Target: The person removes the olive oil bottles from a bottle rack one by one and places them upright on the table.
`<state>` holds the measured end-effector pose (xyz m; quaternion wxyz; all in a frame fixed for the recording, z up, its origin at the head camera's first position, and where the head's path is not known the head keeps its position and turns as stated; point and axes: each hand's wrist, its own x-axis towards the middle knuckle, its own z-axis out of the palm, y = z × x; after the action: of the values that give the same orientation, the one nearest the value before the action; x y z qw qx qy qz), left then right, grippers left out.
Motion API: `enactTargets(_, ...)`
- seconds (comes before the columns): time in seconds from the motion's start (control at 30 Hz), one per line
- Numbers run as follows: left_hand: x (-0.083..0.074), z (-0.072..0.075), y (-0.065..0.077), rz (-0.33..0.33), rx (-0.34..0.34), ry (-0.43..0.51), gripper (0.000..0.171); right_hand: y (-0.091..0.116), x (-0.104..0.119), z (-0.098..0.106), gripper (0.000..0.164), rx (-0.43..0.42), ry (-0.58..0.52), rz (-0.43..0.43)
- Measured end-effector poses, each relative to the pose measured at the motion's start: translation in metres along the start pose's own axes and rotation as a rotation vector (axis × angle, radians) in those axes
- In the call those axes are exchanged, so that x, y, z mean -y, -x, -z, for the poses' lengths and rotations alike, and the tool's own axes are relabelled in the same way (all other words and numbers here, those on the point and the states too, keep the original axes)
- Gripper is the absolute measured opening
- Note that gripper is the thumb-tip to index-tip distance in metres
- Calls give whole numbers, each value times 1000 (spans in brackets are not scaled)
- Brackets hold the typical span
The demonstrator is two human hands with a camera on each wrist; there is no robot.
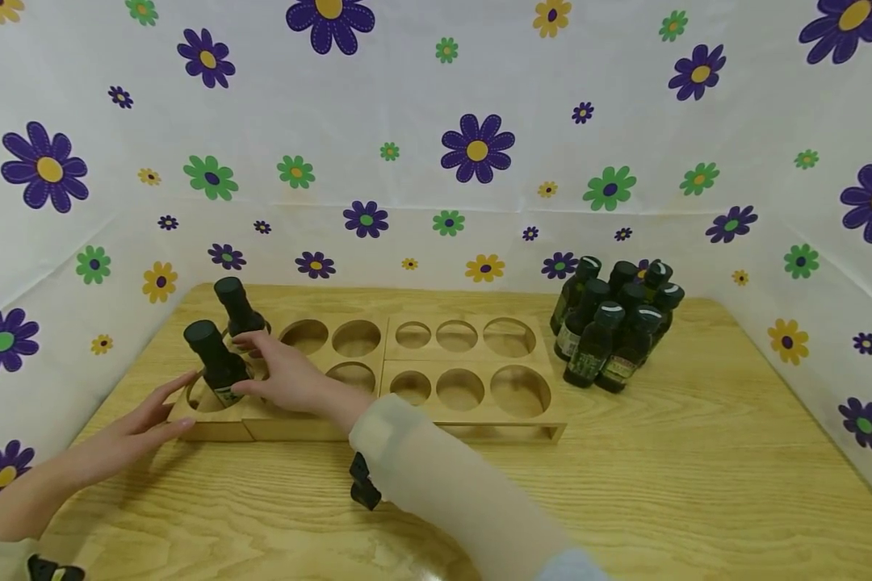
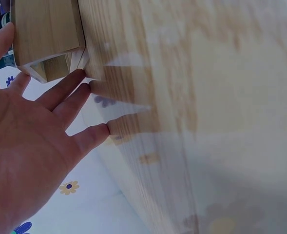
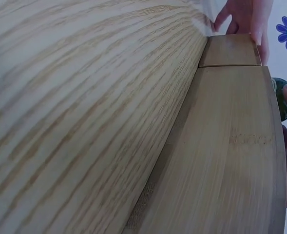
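A light wooden rack with round holes lies along the table. Two dark green bottles with black caps stand at its left end: the front bottle in the corner hole and the back bottle behind it. My right hand holds the front bottle, thumb on its right side and fingers partly hidden behind it. The same bottle shows by the thumb in the right wrist view. My left hand, fingers extended, touches the rack's left end; in the left wrist view its palm faces the camera.
Several more dark bottles stand grouped on the wooden table, right of the rack. The rack's other holes differ in size. A white cloth with printed flowers hangs behind the table and at both sides.
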<state>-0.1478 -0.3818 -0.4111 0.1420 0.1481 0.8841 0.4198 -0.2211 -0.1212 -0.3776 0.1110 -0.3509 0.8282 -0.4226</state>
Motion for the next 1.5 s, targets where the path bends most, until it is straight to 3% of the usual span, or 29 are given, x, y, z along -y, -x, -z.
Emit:
enactTargets(0.67,1,1,0,7,8,-6,68,-13,0,-16,58,2,119,18)
enactTargets(0.9,0,1,0,22,12,-5,68,-14,0,-17,54,-7,218,20)
enactTargets(1.3,1,0,0,30,10,-1,68,-10,4,-19,57,0,202,14)
enactTargets(1.5,1,-1,-2,29,6,-9,68,-7,2,-20,61,-43,162,-1)
